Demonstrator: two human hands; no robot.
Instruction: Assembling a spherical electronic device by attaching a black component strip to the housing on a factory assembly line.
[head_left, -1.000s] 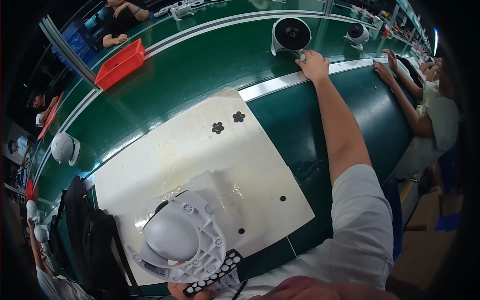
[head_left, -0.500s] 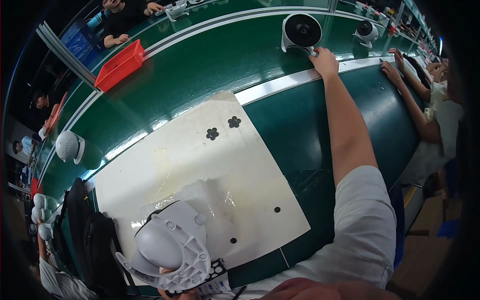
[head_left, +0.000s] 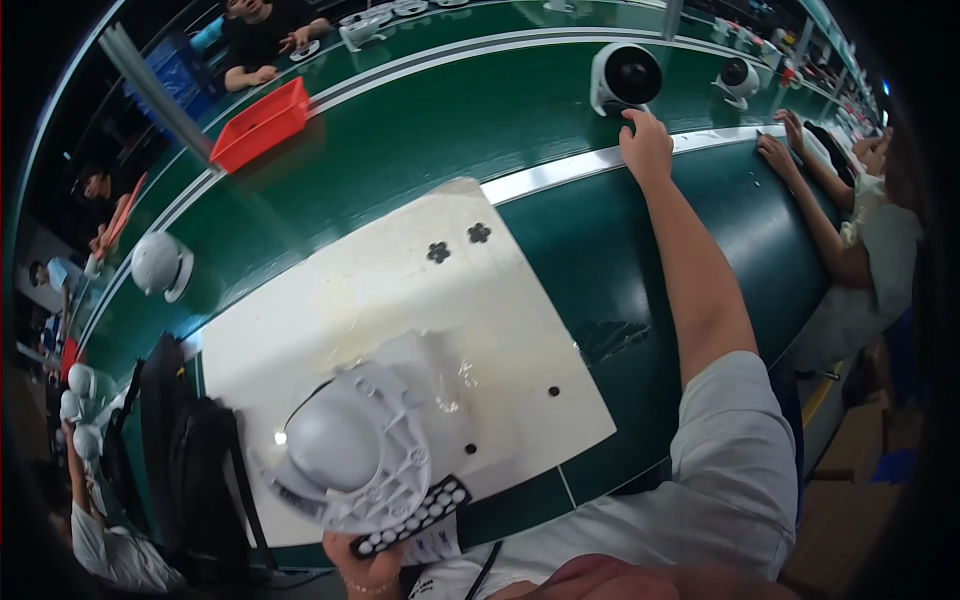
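Observation:
My left hand (head_left: 366,566), at the lower edge, is closed around a black strip with rows of round white spots (head_left: 412,518), with a printed paper (head_left: 433,540) beside it. Against the strip lies a white plastic fan housing (head_left: 345,440), tilted, its ribbed underside toward me; clear bubble wrap (head_left: 420,370) lies behind it. My right arm reaches far forward. My right hand (head_left: 648,148) is at the base of a white fan with a round black front (head_left: 627,75), fingers slightly bent and apart; whether the fingertips touch the fan, I cannot tell.
A pale board (head_left: 520,330) carries two flower-shaped black pads (head_left: 459,243) and two black dots. On the green conveyor (head_left: 400,150) stand a red bin (head_left: 262,125), a white unit (head_left: 162,265) and another fan (head_left: 738,80). Black bags (head_left: 190,460) lie left. Co-workers sit around.
My right hand's grip at the fan's base has loosened. The white housing now sits higher in view, showing more of my left hand and the black strip. The whole view has shifted slightly.

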